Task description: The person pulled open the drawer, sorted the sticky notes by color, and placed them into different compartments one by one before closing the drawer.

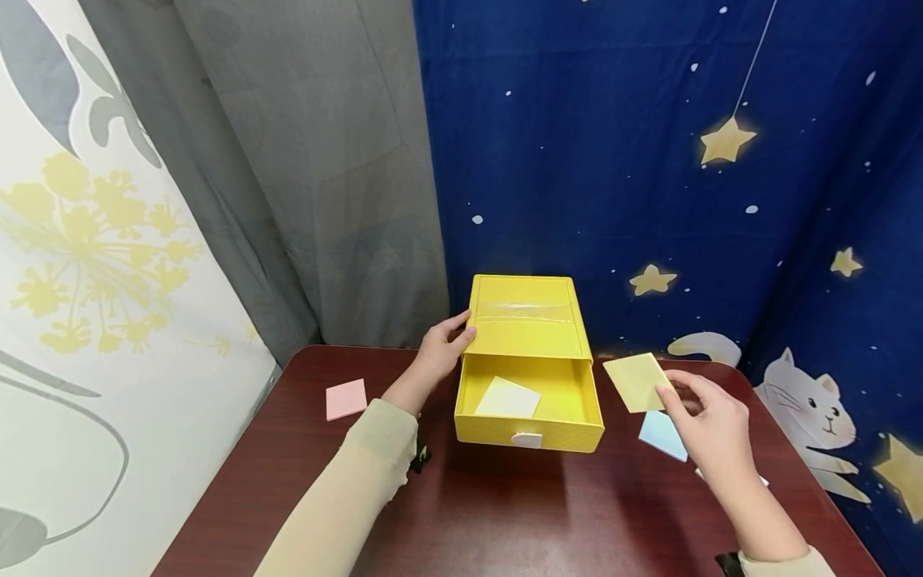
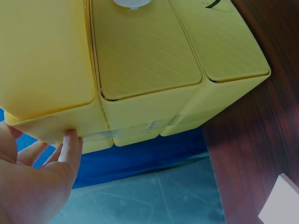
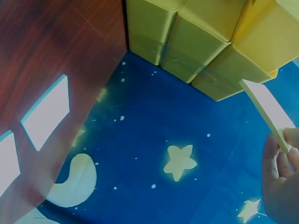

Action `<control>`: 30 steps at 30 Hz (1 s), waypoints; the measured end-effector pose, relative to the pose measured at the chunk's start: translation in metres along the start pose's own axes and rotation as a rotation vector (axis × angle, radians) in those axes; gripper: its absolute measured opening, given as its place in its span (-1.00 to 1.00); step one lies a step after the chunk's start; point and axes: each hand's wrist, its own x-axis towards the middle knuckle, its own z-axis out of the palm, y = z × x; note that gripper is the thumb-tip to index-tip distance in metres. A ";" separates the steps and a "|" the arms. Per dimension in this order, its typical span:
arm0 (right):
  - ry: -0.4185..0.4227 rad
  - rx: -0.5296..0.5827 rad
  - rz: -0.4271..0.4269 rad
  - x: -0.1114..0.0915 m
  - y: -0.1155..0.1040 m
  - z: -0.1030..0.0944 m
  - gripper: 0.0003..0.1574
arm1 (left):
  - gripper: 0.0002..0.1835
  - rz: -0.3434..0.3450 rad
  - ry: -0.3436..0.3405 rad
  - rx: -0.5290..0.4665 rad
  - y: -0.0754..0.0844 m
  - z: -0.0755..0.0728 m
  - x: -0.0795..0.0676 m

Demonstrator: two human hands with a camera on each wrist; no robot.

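Note:
A yellow drawer box (image 1: 530, 336) stands on the table, its top drawer (image 1: 530, 433) pulled out. Inside that drawer lies a pale yellow sticky note pad (image 1: 508, 398). My left hand (image 1: 436, 353) grips the box at its upper left edge; in the left wrist view, a fingertip (image 2: 71, 140) touches the side wall. My right hand (image 1: 710, 417) pinches a yellow sticky note pad (image 1: 638, 383) by its edge, to the right of the drawer. Below it on the table rests a blue sticky note pad (image 1: 663, 437). The left wrist view shows more closed drawers (image 2: 149, 56) in the stack.
On the left of the table (image 1: 288, 473) lies a pink sticky note pad (image 1: 346, 399). Another pad (image 1: 763, 481) is mostly hidden behind the right wrist. Clear tape crosses the box top. A blue starry curtain (image 1: 577, 160) hangs right behind the table.

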 end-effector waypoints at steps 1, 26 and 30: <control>0.013 0.015 0.000 0.001 -0.002 0.000 -0.69 | -0.46 0.001 0.001 0.002 0.000 0.000 0.000; 0.050 0.090 -0.352 0.005 -0.032 0.019 -0.65 | -0.45 0.003 -0.006 0.002 -0.001 0.001 0.001; 0.055 0.108 -0.471 0.005 -0.037 0.021 -0.81 | -0.45 0.000 -0.003 0.006 0.000 0.000 0.001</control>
